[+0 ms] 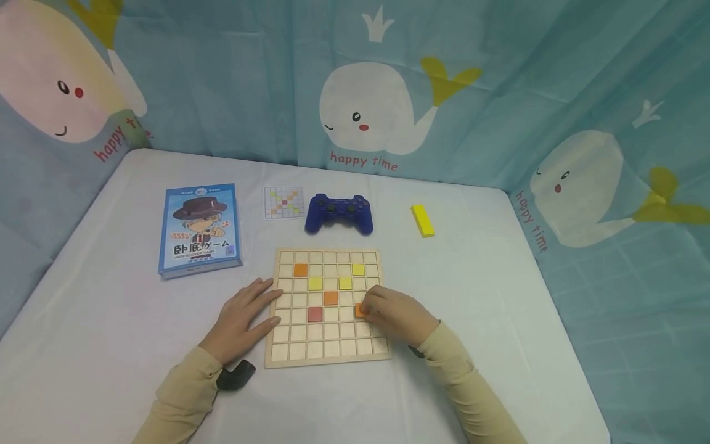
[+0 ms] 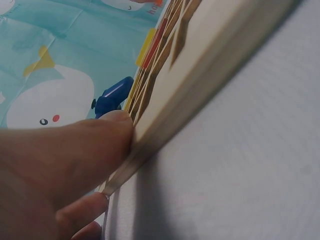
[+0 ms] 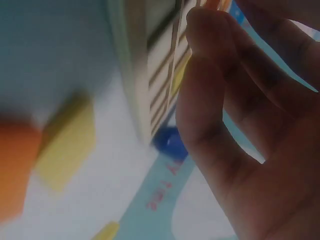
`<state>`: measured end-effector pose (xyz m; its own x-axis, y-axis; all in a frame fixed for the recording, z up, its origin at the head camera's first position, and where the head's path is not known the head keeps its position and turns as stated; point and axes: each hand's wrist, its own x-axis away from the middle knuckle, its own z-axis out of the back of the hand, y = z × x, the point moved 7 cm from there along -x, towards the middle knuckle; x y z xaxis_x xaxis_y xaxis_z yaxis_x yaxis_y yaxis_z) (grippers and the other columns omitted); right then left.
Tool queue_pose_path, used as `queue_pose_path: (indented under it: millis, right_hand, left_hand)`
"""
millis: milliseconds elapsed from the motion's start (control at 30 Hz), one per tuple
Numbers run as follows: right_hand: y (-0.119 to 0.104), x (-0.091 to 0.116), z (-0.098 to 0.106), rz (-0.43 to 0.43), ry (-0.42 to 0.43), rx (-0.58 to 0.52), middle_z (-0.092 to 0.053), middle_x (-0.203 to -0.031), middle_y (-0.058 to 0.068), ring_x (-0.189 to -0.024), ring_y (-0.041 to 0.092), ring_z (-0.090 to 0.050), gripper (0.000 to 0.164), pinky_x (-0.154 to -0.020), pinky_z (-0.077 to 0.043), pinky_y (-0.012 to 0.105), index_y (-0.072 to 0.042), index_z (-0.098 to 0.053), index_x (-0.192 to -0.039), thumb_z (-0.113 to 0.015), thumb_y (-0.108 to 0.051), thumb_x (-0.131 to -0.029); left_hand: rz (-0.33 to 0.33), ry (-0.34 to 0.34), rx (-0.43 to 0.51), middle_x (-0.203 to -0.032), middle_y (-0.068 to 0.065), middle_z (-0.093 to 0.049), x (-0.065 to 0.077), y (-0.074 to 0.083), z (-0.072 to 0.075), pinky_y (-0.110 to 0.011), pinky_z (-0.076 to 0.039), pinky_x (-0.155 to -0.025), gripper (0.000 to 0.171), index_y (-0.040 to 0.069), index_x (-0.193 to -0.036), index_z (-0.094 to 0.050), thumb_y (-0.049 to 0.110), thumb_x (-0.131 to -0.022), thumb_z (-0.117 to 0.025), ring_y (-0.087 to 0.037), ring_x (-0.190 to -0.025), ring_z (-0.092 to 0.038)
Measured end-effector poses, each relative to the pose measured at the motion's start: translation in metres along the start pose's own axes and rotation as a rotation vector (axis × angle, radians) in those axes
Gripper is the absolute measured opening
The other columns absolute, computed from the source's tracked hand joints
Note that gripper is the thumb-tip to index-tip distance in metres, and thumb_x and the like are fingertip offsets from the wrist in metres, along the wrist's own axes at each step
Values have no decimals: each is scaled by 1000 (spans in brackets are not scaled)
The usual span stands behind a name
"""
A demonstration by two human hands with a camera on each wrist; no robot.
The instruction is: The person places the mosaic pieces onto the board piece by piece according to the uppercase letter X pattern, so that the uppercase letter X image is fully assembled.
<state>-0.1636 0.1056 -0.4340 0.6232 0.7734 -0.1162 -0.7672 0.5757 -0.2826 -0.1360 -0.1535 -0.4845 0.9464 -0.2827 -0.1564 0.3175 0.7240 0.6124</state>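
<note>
A wooden grid board with square cells lies on the table. My left hand rests at its left edge, fingers spread, fingertips on the rim. In the left wrist view its thumb lies against the board's side. Over the right part of the board, my right hand pinches an orange square tile between thumb and fingers, at a cell. Other tiles sit in cells: orange tiles, yellow tiles and a red tile.
Behind the board lie a pattern card, a blue game controller and a yellow bar. A blue game box is at the left. Blurred orange and yellow blocks appear beside the board in the right wrist view.
</note>
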Motion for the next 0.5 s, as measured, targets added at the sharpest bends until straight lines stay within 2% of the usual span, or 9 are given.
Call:
queue_pose_path:
  millis: [267,500]
  right_hand:
    - [-12,-13,-13,31,-40,3,-64,-98,-6,-90,8,-63,8,-80,-53,20,-15,-66,-96,-69,-14,-89]
    - [-18,-20,-13,55,-18,42,-65,-98,-5,-89,8,-65,7,-79,-53,19,-14,-66,-95,-69,-15,-89]
  left_hand:
    - [11,-11,2,-149,-14,-39,0,-3,-1,-60,-19,-112,50,12,-136,-53,30,-90,-65,-39,-140,-26]
    - [16,-15,5,-149,-14,-39,0,-2,-1,-60,-19,-112,50,12,-135,-53,30,-90,-65,-39,-140,-26]
